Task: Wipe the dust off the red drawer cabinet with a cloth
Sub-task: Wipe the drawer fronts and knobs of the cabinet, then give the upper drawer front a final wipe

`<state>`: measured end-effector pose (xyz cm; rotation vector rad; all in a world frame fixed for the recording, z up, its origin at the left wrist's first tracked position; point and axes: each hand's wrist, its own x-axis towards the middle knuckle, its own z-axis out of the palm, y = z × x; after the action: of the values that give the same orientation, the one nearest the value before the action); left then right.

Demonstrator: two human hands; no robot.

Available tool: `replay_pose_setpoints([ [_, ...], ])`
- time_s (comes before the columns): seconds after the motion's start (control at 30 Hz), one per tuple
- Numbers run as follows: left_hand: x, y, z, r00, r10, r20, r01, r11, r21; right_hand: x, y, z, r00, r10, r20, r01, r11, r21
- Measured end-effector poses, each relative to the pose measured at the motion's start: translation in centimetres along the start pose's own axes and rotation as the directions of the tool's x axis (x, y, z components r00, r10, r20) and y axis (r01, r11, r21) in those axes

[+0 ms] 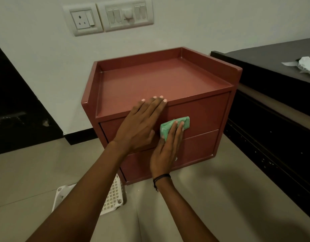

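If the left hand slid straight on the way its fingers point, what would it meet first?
Probably nothing soon: the left hand points up and back across the bare top of the red cabinet. The first obstacle in line looks like the raised back rim, though depth is hard to judge.

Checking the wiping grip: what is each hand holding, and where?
Right hand presses the folded green cloth flat under its fingers against the upper drawer front. Left hand holds nothing.
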<state>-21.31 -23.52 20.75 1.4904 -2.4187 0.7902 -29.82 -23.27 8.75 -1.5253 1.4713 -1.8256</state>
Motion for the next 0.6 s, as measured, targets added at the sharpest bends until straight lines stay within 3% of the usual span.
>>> replay_pose_setpoints([
  [0.4, -3.0, -0.4, -1.2, 0.998, -0.047, 0.033, 0.048, 0.999, -0.016, 0.7, -1.1, -0.1, 0.995, 0.026, -0.099, -0.032, 0.997, -0.064],
  [0.5, -4.9, -0.2, -1.7, 0.999, -0.026, 0.039, 0.026, 1.000, -0.003, -0.1, -2.4, -0.5, 0.995, 0.069, -0.077, -0.073, 0.996, -0.055],
  [0.6, -8.5, -0.8, -1.7, 0.999, -0.038, -0.015, 0.038, 0.999, -0.007, -2.2, -3.8, -0.3, 1.000, -0.016, 0.012, 0.016, 1.000, -0.015],
])
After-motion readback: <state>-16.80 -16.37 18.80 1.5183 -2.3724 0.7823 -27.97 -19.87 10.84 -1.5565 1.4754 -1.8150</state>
